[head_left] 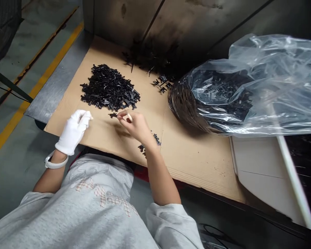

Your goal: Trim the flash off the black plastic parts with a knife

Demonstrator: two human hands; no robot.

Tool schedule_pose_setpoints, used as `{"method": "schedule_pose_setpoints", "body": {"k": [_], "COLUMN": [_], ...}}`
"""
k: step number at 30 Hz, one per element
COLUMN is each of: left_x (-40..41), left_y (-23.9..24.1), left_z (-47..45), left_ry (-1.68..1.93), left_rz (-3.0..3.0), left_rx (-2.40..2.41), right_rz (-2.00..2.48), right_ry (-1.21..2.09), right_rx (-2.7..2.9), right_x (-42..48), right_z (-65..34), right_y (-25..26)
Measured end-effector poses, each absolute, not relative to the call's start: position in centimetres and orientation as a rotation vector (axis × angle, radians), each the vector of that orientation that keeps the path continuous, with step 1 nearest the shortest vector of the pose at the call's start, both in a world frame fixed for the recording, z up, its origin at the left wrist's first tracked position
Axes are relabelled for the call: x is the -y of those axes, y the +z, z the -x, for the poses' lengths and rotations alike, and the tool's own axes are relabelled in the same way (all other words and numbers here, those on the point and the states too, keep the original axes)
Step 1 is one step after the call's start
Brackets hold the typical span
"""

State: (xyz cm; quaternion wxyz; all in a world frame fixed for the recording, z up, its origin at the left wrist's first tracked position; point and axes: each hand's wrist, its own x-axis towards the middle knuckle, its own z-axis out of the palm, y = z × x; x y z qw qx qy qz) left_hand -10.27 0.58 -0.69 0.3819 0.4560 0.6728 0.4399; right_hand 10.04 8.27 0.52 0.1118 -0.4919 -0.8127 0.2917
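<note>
My left hand [76,129], in a white glove, is closed with its fingertips pressed together above the cardboard. Whatever it may hold is hidden. My right hand [136,125] is bare and pinches the end of a small black plastic part [112,115] between thumb and forefinger. A short white piece [130,117] shows among the right hand's curled fingers; its kind is unclear. Just beyond both hands lies a heap of similar black plastic parts [110,88]. A few more black parts [142,148] lie by my right forearm, partly covered by it.
Cardboard [191,155] covers the metal table [59,74]. At the right stands a round container of black parts lined with a clear plastic bag [274,83]. Loose black parts [163,83] lie beside it. A light grey tray [261,173] adjoins the table's right end.
</note>
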Motion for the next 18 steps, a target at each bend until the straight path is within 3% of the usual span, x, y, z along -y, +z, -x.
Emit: {"method": "schedule_pose_setpoints", "body": {"k": [5, 9, 12, 18], "left_x": [-0.5, 0.2, 1.1, 3.1], "left_y": [-0.9, -0.2, 0.9, 2.9], "left_z": [8.3, 6.7, 6.0, 4.5], "left_ry": [0.921, 0.701, 0.752, 1.105], "left_rz": [-0.815, -0.639, -0.593, -0.814], "left_rx": [-1.019, -0.681, -0.6, -0.953], "right_rz": [1.101, 0.925, 1.007, 1.021], "right_ry": [1.317, 1.418, 1.23, 0.696], "right_rx": [2.114, 2.086, 2.115, 2.237], "right_x": [-6.6, -5.1, -3.3, 1.2], "right_z": [-11.4, -11.5, -11.8, -11.9], "right_y": [3.0, 3.6, 4.0, 4.9]}}
